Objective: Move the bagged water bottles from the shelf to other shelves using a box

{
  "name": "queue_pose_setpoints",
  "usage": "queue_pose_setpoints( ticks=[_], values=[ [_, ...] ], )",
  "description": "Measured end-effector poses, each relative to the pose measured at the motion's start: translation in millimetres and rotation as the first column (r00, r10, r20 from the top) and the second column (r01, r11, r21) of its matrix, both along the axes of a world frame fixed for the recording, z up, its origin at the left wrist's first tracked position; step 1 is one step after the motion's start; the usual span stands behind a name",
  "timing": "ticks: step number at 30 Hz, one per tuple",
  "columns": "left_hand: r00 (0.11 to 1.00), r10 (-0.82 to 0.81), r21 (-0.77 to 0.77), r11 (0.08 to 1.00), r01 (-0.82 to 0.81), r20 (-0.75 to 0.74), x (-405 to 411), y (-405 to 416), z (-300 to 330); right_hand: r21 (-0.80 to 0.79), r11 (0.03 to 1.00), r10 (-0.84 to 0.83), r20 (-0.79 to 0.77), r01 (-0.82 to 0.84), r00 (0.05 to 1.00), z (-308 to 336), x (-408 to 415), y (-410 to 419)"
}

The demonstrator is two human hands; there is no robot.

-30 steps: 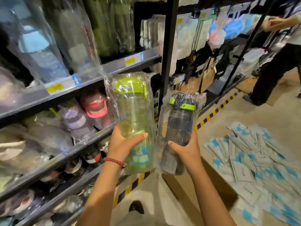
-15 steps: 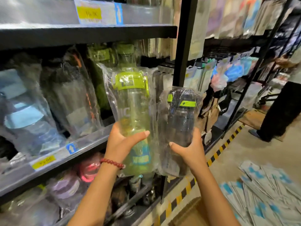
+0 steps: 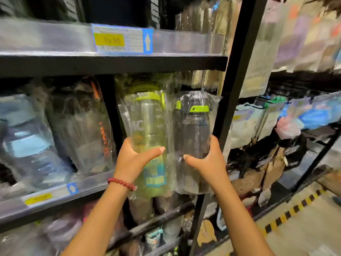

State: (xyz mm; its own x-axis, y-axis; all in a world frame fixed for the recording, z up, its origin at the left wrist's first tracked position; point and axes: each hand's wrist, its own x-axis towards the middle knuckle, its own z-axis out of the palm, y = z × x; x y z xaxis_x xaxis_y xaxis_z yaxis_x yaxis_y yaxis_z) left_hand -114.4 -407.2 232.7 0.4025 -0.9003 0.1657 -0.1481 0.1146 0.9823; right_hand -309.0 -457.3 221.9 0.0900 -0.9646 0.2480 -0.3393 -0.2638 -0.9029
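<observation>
Both bagged bottles (image 3: 147, 130) now raised (nearer shelf (image 3: 110, 63)).

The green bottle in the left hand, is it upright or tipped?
Upright: the green bottle has its lid on top, with the left hand gripping its middle.

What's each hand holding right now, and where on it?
Left hand grips the bagged green bottle around its lower body; right hand grips the bagged dark bottle around its lower body.
</observation>
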Motion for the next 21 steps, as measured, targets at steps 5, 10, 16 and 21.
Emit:
queue_pose_setpoints(
  ticks=[5, 10, 16, 21],
  values=[
    [0.998, 0.067, -0.025, 0.997, -0.067, -0.004, 0.6, -10.6, 5.7, 0.034, 0.995, 0.089, 0.082, -0.092, 0.993, 12.9, 2.1, -23.2],
    [0.993, 0.115, -0.069, 0.991, -0.116, -0.020, -7.1, -18.8, 15.0, 0.085, 0.989, 0.102, 0.183, -0.119, 0.978, 29.2, 8.7, -45.6],
    [0.978, 0.206, -0.096, 0.974, -0.204, 0.014, -14.1, -29.5, 20.1, 0.067, 0.987, 0.127, 0.204, -0.143, 0.971, 40.4, 14.1, -61.7],
    [0.969, 0.245, -0.100, 0.965, -0.241, 0.029, -20.1, -34.2, 16.8, 0.079, 0.983, 0.143, 0.227, -0.165, 0.963, 41.5, 14.8, -75.8]
  ],
)
